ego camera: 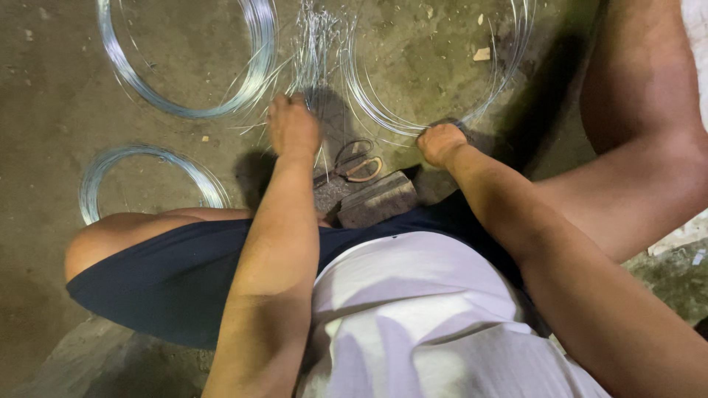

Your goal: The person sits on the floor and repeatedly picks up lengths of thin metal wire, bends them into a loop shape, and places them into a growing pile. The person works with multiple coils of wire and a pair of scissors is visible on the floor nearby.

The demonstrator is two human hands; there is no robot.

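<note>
Cut wire bundle (313,51) under closed left hand (293,127), wire coil (435,88) gripped by right hand (441,143)

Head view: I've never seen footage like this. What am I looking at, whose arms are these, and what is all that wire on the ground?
One camera, worn on a person's head, looks down at their own lap, knees and bare arms; no machine is here. The left hand is closed on a bundle of cut wire pieces. The right hand grips a strand of the right wire coil. Two more wire coils lie on the concrete floor: one top left, one lower left. Scissors and a brick lie between the hands.
</note>
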